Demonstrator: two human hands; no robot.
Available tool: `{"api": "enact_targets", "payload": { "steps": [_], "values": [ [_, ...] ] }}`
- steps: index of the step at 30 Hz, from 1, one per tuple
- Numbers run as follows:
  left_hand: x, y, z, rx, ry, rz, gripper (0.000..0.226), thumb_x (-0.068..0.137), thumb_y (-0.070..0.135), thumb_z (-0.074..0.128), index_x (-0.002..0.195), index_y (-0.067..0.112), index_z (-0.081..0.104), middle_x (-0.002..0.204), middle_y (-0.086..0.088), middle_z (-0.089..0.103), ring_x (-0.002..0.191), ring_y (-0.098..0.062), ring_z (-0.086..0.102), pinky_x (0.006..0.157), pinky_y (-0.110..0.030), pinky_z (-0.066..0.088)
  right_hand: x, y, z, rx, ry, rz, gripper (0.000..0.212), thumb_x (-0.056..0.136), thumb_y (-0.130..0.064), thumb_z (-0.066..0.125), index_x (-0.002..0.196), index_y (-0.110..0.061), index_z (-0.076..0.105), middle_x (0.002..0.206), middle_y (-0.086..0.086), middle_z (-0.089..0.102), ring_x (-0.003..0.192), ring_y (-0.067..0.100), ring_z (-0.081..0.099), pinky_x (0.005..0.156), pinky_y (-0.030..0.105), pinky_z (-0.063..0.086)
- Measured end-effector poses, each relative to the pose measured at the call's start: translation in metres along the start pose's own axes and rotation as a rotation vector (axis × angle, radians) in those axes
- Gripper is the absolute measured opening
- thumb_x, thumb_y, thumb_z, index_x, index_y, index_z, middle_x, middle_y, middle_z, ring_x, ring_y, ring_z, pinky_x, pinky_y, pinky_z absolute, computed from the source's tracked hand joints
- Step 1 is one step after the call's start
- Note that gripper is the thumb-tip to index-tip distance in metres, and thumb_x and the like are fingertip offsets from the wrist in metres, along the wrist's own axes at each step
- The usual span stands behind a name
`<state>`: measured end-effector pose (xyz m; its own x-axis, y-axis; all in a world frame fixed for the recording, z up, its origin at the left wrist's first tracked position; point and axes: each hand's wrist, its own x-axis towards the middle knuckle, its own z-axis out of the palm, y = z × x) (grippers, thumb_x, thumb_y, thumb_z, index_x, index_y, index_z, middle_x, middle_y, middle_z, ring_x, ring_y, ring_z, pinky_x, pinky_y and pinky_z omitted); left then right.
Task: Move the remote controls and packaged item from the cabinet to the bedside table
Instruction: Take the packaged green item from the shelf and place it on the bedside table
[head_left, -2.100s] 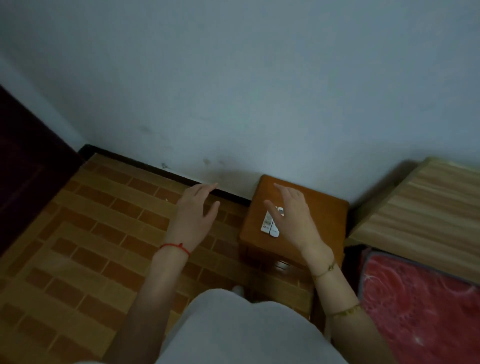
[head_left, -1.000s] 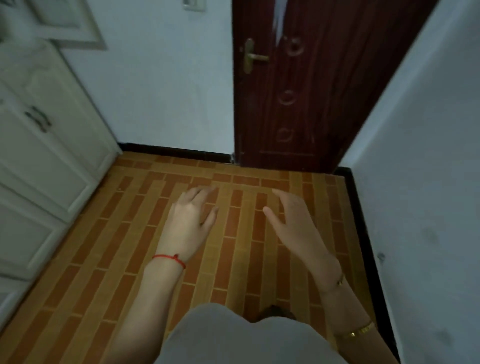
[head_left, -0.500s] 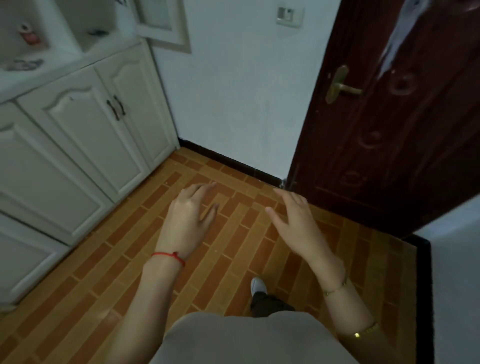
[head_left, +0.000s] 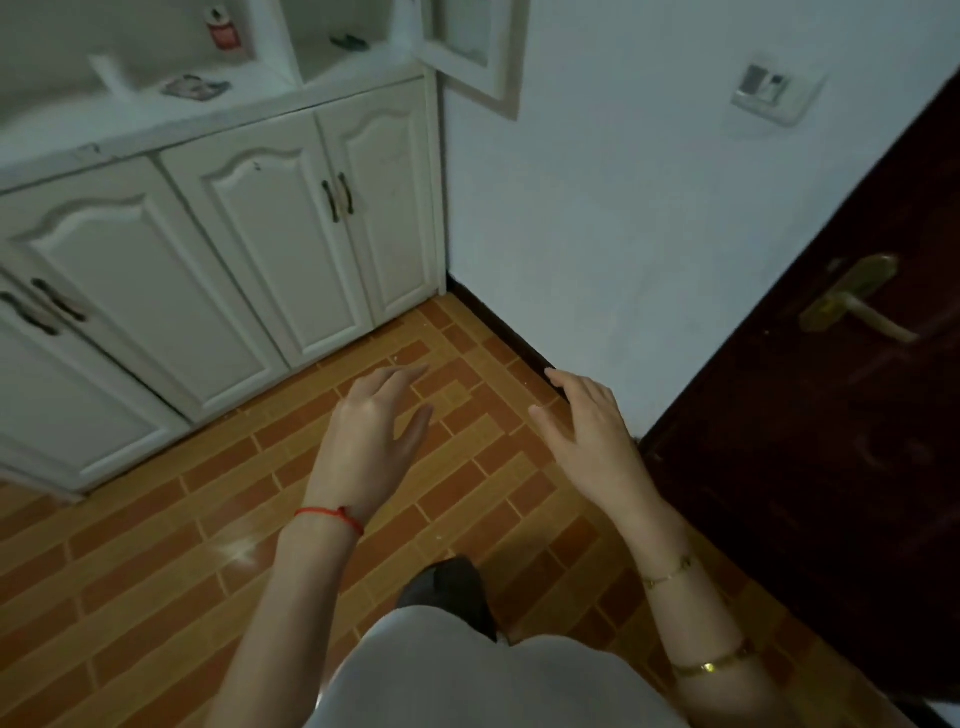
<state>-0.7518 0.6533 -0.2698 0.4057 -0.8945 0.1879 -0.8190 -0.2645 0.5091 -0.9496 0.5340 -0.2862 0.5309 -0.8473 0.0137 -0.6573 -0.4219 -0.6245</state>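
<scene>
A white cabinet (head_left: 280, 244) fills the upper left, with closed lower doors and open shelves above. On its ledge lies a flat packaged item (head_left: 193, 85). A small red item (head_left: 224, 32) stands in the left shelf bay and a dark object (head_left: 350, 42) lies in the right bay. My left hand (head_left: 371, 441) and my right hand (head_left: 589, 431) hover over the tiled floor, both empty with fingers apart, well short of the cabinet. The bedside table and the remotes on it are out of view.
A dark red door (head_left: 831, 441) with a brass handle (head_left: 852, 301) stands at the right. A white wall with a light switch (head_left: 769, 91) sits between door and cabinet. An open upper cabinet door (head_left: 470, 47) juts out. My foot (head_left: 447, 587) is on the brick-pattern floor (head_left: 156, 571).
My view has swung left from the bedside table, past the door, to the white cabinet. The cabinet has come closer. Both hands stay open and empty in front of me.
</scene>
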Motion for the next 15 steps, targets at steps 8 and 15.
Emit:
{"api": "enact_targets", "payload": {
  "steps": [8, 15],
  "values": [
    [0.114, -0.019, 0.032, 0.008, 0.028, -0.039, 0.043, 0.094, 0.027, 0.059, 0.136, 0.02, 0.053, 0.129, -0.001, 0.059, 0.121, -0.02, 0.055, 0.1, -0.035, 0.048, 0.129, 0.026, 0.013, 0.009, -0.05, -0.035, 0.055, 0.097, -0.045, 0.045, 0.146, -0.023, 0.035, 0.148, -0.003, 0.042, 0.138, 0.013, 0.032, 0.112, 0.036, 0.035],
    [0.257, -0.049, 0.029, 0.028, 0.065, -0.072, 0.041, 0.095, 0.027, 0.058, 0.134, 0.016, 0.055, 0.128, -0.003, 0.061, 0.119, -0.021, 0.056, 0.098, -0.027, 0.043, 0.282, 0.01, 0.008, 0.02, -0.047, -0.104, 0.053, 0.098, -0.043, 0.044, 0.145, -0.02, 0.037, 0.145, -0.002, 0.045, 0.137, 0.014, 0.033, 0.114, 0.035, 0.032]
  ]
}}
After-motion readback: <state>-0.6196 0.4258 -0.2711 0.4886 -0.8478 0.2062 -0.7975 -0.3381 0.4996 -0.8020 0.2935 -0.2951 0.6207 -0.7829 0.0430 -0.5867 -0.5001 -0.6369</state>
